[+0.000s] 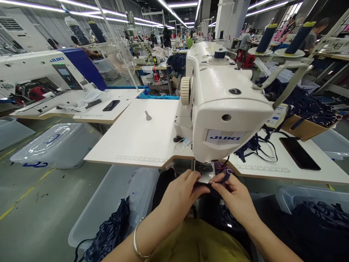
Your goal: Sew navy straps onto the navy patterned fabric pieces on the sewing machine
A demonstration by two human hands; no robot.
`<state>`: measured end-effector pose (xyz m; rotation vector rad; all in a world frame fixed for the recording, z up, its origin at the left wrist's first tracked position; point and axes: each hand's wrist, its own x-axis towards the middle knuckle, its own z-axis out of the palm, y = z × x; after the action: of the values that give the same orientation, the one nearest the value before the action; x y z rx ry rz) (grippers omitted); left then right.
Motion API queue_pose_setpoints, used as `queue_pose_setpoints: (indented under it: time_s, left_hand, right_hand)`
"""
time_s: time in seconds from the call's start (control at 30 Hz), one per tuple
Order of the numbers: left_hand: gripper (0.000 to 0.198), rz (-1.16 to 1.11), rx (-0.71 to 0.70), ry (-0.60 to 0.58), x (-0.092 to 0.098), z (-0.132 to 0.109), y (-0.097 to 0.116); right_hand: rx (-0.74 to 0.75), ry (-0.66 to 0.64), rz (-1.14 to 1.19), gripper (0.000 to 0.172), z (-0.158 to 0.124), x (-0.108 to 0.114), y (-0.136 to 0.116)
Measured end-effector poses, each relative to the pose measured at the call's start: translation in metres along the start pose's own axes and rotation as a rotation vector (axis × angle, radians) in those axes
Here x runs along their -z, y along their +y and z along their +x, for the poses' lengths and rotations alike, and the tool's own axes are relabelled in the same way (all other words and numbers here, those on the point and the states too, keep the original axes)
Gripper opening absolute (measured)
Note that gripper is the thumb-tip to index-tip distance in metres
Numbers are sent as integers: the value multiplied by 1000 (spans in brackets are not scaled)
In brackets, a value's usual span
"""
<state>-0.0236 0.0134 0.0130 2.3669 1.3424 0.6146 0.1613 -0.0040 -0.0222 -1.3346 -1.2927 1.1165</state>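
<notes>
Both my hands are at the front of a white JUKI sewing machine (231, 120), close to its shiny metal plate (206, 174). My left hand (182, 193), with a bangle on its wrist, has thumb and forefinger brought together at the plate's left edge; what lies between them is too dark and small to make out. My right hand (234, 193) pinches a narrow navy strap (227, 176), which loops up over the fingers. Dark navy fabric (227, 214) hangs below the right hand. The machine's head hides part of the needle area.
A phone (300, 153) and navy straps (252, 147) lie on the table right of the machine. A small grey metal piece (147, 115) rests on the left tabletop. Plastic bins (89, 214) with navy garments stand below. Thread cones (267, 38) rise at the back right.
</notes>
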Motion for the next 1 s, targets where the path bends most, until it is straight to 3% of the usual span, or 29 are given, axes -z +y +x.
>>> queue_pose_setpoints:
  time_s: [0.07,0.17,0.23,0.3,0.53,0.67,0.83,1.0]
  left_hand:
    - [16,116,-64,89,-1,8,-7]
    - [23,234,-285,247,-12,11,-18]
    - [32,252,-452,267,-21,5,-20]
    - [36,253,-515,239,-29,-2,-19]
    - [32,302,-378,316,-44,-10,-9]
    - [32,304,-352,290,-46,-10,-8]
    - [32,306,-293,354,-51,-9,-6]
    - [28,313,-215,354,-48,-3,-2]
  right_hand:
    - [24,37,-51,18,9,-4,-1]
    - [36,81,-100,19,17,-10,2]
    - [37,84,-84,19,19,-12,5]
    - [29,91,-38,18,21,-12,8]
    - [-94,-23,211,28,34,-8,6]
    - [-32,0,42,26,43,0,6]
    - [82,-15,-137,21,57,5,6]
    - [85,3,-249,19,71,2,-2]
